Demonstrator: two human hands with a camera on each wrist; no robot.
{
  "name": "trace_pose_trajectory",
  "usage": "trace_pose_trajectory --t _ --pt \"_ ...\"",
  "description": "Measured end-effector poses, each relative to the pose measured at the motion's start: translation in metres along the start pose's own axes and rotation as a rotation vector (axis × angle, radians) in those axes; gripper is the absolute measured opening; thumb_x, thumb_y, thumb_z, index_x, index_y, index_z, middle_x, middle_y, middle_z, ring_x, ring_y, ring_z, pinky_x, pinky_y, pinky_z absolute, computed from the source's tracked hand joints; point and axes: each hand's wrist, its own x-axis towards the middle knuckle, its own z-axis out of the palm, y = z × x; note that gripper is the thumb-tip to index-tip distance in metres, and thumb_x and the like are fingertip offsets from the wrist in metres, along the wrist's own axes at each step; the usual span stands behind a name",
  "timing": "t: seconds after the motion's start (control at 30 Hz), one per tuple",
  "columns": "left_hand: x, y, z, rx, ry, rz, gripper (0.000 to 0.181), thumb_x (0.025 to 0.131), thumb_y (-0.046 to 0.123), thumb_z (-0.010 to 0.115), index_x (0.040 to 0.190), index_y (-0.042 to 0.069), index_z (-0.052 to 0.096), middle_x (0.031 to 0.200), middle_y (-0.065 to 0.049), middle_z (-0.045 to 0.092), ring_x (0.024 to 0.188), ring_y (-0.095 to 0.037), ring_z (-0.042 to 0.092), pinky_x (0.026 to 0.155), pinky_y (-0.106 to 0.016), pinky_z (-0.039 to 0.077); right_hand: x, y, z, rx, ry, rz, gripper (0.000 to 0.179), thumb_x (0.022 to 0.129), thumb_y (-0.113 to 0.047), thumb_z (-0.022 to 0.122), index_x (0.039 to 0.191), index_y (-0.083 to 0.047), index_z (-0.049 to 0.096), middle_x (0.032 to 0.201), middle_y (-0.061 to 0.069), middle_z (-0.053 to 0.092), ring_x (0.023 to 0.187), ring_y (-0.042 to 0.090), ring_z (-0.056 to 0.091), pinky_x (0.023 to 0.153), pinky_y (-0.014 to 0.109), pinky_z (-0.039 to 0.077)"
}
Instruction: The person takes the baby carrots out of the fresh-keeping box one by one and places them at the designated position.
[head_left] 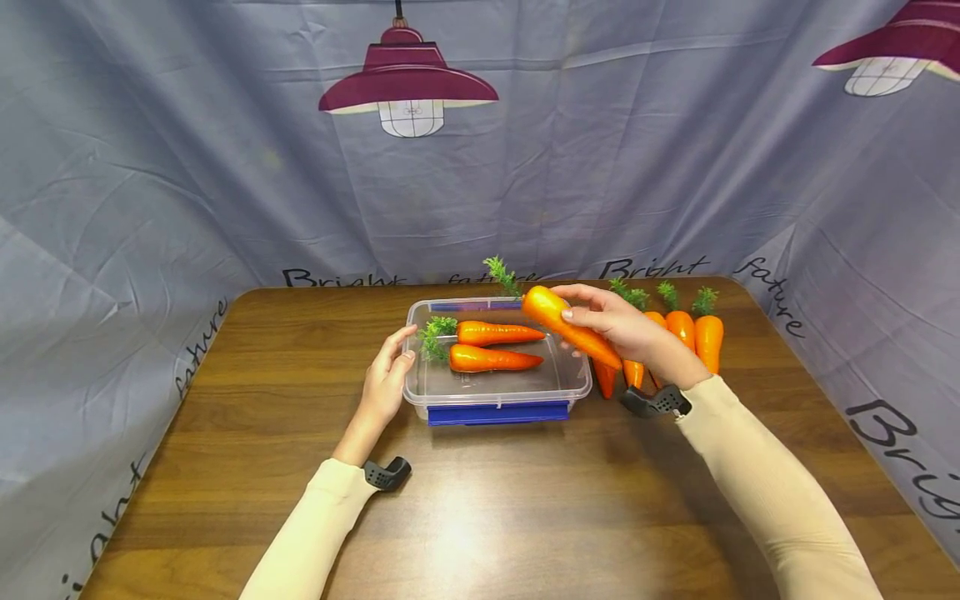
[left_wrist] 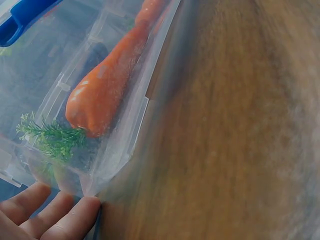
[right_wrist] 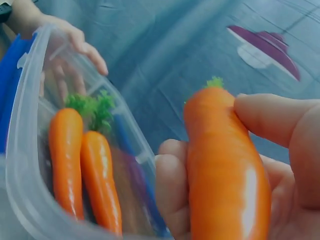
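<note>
Probably steadying the box, the relaxed left hand touches its left edge; the right hand grips a carrot.

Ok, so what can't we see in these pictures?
- How many loose carrots there are: in the head view, the right hand and wrist block part of the bunch.
- All of the right-hand lamp: the head view's top and right edges cut it off.
- The table's near edge: the bottom of the head view cuts it off.
</note>
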Motion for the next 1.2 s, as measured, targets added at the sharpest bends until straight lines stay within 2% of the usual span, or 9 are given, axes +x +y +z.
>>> trace_pose_trajectory --t 0.07,0.23,0.37,0.57,0.73,0.83,0.9,1.07,1.2 --pt "0.000 0.000 0.000 -0.002 0.001 -0.002 0.043 0.103 0.009 0.045 0.146 0.007 0.051 0.155 -0.016 0.050 0.134 -0.039 0.054 0.111 -0.052 0.042 -0.008 0.000 -0.007 0.017 0.043 0.019 0.031 0.106 -0.014 0.052 0.134 -0.027 0.054 0.103 0.002 0.070 0.076 0.017 0.072 0.065 0.029 0.060" --pt "0.000 0.000 0.000 -0.005 0.003 0.000 0.043 0.103 0.009 0.046 0.146 0.008 0.052 0.154 -0.015 0.051 0.133 -0.038 0.054 0.110 -0.051 0.043 -0.029 0.005 -0.019 0.037 0.130 0.065 0.028 0.106 -0.020 0.053 0.133 -0.029 0.051 0.104 -0.005 0.073 0.084 0.016 0.073 0.071 0.030 0.061" --pt "0.000 -0.001 0.000 -0.009 0.002 0.001 0.043 0.104 0.010 0.046 0.146 0.008 0.052 0.155 -0.014 0.051 0.135 -0.038 0.053 0.111 -0.052 0.042 -0.043 0.013 -0.025 0.088 0.186 0.084 0.027 0.105 -0.018 0.054 0.131 -0.027 0.050 0.107 -0.006 0.067 0.086 0.017 0.073 0.077 0.033 0.062" --pt "0.001 -0.001 0.000 -0.013 0.002 -0.012 0.043 0.104 0.010 0.046 0.146 0.009 0.052 0.154 -0.014 0.052 0.135 -0.038 0.053 0.110 -0.052 0.042 -0.060 0.028 -0.035 0.089 0.223 0.097 0.028 0.106 -0.015 0.053 0.132 -0.023 0.049 0.104 -0.011 0.068 0.088 0.009 0.070 0.077 0.027 0.060" --pt "0.001 -0.001 0.000 -0.004 0.003 -0.009 0.043 0.104 0.011 0.045 0.146 0.008 0.051 0.153 -0.016 0.052 0.133 -0.039 0.054 0.108 -0.051 0.043 -0.074 0.042 -0.042 0.172 0.256 0.086 0.023 0.104 -0.009 0.053 0.120 -0.025 0.053 0.100 -0.011 0.071 0.087 0.005 0.069 0.076 0.022 0.058" --pt "0.001 0.000 -0.001 -0.002 0.003 -0.009 0.043 0.104 0.011 0.045 0.147 0.009 0.051 0.153 -0.016 0.052 0.133 -0.040 0.054 0.109 -0.053 0.043 -0.080 0.049 -0.043 0.147 0.287 0.094 0.024 0.103 -0.010 0.055 0.122 -0.024 0.051 0.097 -0.012 0.070 0.085 0.004 0.068 0.073 0.022 0.058" --pt "0.000 0.000 -0.001 0.005 0.004 -0.011 0.043 0.104 0.011 0.045 0.147 0.008 0.051 0.154 -0.016 0.051 0.133 -0.040 0.054 0.110 -0.055 0.042 -0.083 0.053 -0.044 0.102 0.296 0.097 0.029 0.103 -0.012 0.056 0.128 -0.022 0.048 0.096 -0.013 0.069 0.084 0.004 0.068 0.071 0.022 0.057" --pt "-0.001 0.001 0.000 0.008 0.004 -0.022 0.043 0.104 0.012 0.045 0.147 0.009 0.051 0.155 -0.016 0.050 0.137 -0.041 0.051 0.112 -0.057 0.040 -0.090 0.060 -0.042 -0.009 0.297 0.116 0.055 0.103 -0.012 0.057 0.150 -0.009 0.030 0.094 -0.013 0.068 0.080 0.007 0.070 0.070 0.025 0.059" --pt "0.000 0.000 0.000 0.001 0.001 -0.023 0.043 0.104 0.013 0.045 0.147 0.009 0.051 0.156 -0.016 0.049 0.139 -0.041 0.049 0.113 -0.058 0.039 -0.095 0.063 -0.039 -0.062 0.324 0.117 0.066 0.102 -0.014 0.060 0.156 -0.009 0.022 0.080 -0.014 0.060 0.068 0.004 0.058 0.062 0.022 0.053"
